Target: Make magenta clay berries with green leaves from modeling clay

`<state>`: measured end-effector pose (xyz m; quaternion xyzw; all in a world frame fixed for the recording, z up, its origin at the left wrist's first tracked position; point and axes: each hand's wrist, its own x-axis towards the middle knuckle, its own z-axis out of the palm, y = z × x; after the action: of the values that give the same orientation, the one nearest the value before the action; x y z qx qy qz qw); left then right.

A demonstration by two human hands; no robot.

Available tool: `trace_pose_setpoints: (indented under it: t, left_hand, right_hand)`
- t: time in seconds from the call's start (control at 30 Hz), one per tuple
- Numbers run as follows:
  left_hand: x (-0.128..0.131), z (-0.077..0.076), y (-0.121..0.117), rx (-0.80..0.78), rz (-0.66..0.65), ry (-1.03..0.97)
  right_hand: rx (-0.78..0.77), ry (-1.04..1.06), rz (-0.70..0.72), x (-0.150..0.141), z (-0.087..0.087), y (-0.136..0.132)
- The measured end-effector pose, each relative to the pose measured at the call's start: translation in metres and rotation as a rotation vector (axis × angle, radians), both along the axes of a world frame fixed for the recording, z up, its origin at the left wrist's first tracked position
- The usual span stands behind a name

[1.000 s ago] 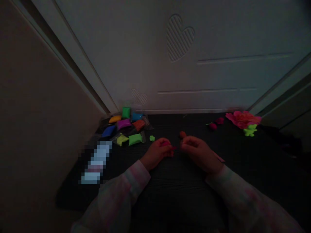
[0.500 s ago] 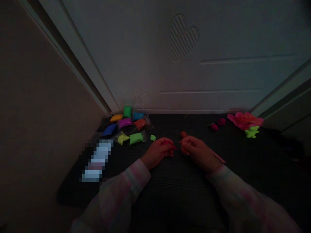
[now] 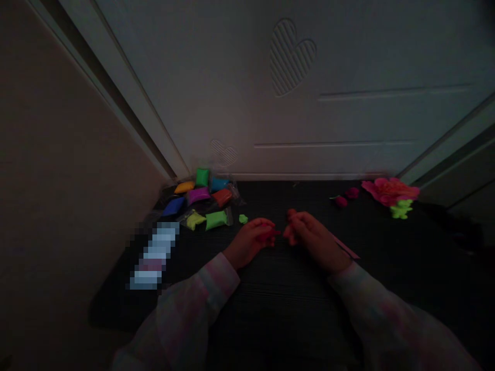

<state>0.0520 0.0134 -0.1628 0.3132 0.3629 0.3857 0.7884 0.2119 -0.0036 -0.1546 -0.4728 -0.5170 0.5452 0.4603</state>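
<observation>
My left hand [image 3: 249,242] is closed around a piece of red modelling clay [image 3: 266,233], whose thin tip points right. Across a small gap, my right hand [image 3: 315,239] is curled with its fingertips pressed together. Whatever those fingers hold is too dark and small to make out. A reddish-orange lump [image 3: 291,212] shows just beyond the right fingers; I cannot tell whether they touch it. Under the right wrist lies a flat pink strip [image 3: 348,248], partly hidden. A small light green clay lump [image 3: 243,219] rests on the table beyond the left hand.
Several bagged clay packets, among them a purple one [image 3: 198,195], lie back left on the dark table [image 3: 266,319]. A pixelated bright rectangle [image 3: 154,257] is at left. Back right are two dark-pink cherry-like pieces [image 3: 341,202], a pink flower [image 3: 389,190] and a yellow-green figure [image 3: 401,209].
My right hand has turned slightly and its fingers have shifted a little to the left. The left hand stays almost in place, still gripping the red clay.
</observation>
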Motion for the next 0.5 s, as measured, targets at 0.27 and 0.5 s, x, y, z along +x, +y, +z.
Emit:
trace_pose_setpoints:
  t: [0.27,0.5]
  left_hand:
    - [0.001,0.001,-0.002,-0.010,0.010,-0.036]
    - [0.005,0.000,-0.006,-0.032,-0.035,-0.064]
  right_hand:
    - [0.091,-0.153,-0.002,-0.004,-0.004,-0.003]
    - [0.265,-0.429,-0.024,-0.007,-0.010,-0.006]
